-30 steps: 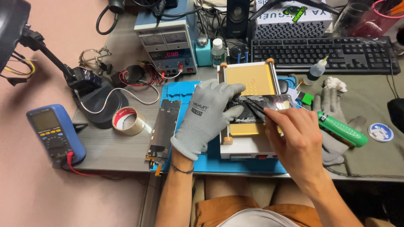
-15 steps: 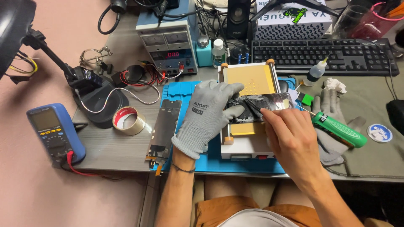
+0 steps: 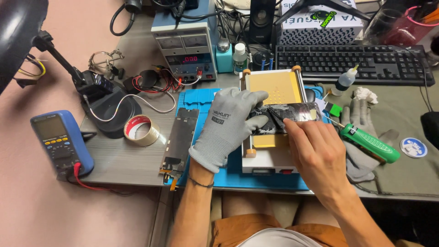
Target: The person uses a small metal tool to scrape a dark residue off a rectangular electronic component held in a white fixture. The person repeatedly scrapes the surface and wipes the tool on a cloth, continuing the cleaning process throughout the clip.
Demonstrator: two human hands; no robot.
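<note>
The grey desk (image 3: 128, 160) is crowded; a blue silicone mat (image 3: 201, 98) protects its middle. On the mat sits a boxy white heating plate (image 3: 274, 87) with a yellow pad, likely there to soften adhesive. Across it lies a cracked black phone screen (image 3: 299, 112), glossy and splintered. The gloved left hand (image 3: 231, 123), fingers spread flat, pins it down. The bare right hand (image 3: 315, 148) pinches thin black tweezers (image 3: 276, 115), tips at the glass.

Grey-gloved left hand (image 3: 228, 126), bare right hand (image 3: 318, 153)
</note>
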